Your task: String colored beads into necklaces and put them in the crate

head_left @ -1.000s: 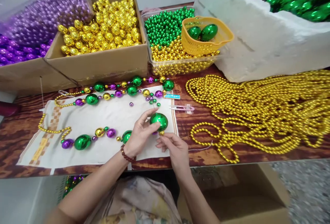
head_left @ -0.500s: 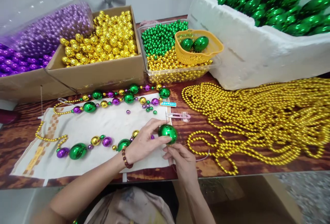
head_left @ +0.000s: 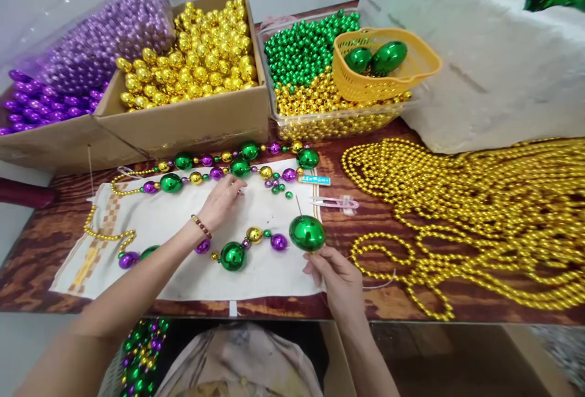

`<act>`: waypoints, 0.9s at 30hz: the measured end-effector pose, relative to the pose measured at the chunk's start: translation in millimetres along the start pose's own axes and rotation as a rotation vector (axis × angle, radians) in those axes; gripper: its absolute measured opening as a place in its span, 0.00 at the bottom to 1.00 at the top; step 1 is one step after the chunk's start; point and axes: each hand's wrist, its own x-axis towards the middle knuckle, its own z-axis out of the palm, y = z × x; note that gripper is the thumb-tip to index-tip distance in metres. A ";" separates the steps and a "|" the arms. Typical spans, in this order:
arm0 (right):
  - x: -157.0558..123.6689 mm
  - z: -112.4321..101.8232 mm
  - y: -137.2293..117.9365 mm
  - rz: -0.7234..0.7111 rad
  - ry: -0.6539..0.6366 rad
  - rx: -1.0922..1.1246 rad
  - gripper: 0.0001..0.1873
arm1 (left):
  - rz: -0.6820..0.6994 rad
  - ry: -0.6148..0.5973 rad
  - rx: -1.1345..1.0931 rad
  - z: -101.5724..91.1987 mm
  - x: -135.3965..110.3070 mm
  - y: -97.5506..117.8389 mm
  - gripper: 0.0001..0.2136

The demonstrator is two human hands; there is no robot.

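My right hand (head_left: 337,278) is pinched on a thin needle that runs up through a large shiny green bead (head_left: 307,232), with the needle tip poking out above it. A part-strung strand (head_left: 233,255) of green, gold and purple beads trails left from that bead across the white cloth (head_left: 173,226). My left hand (head_left: 223,199) reaches forward onto the cloth, fingertips bent down together near the small loose beads (head_left: 276,188). What the fingers hold is hidden. A strung necklace (head_left: 240,168) lies along the cloth's far edge.
At the back stand a bag of purple beads (head_left: 91,43), a cardboard box of gold beads (head_left: 196,55), a clear tub (head_left: 320,125) of small green and gold beads, a yellow basket (head_left: 388,83) and a white foam box (head_left: 479,67). Gold bead strands (head_left: 479,214) cover the right. Pink snips (head_left: 336,203) lie by the cloth.
My left hand has let go of the large green bead and moved up and left onto the cloth. My right hand still holds the needle with the bead on it.
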 end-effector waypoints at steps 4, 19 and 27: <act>0.4 6.0 -3.0 -0.003 0.020 -0.038 0.16 | -0.034 -0.057 -0.086 0.4 8.4 -11.2 0.05; -14.4 1.3 -30.2 -0.169 -0.045 -0.239 0.12 | -0.442 -0.109 -1.462 10.7 -4.3 79.2 0.07; -19.2 1.2 -34.7 -0.207 -0.056 -0.303 0.11 | -0.488 -0.018 -1.520 16.9 -5.2 82.9 0.08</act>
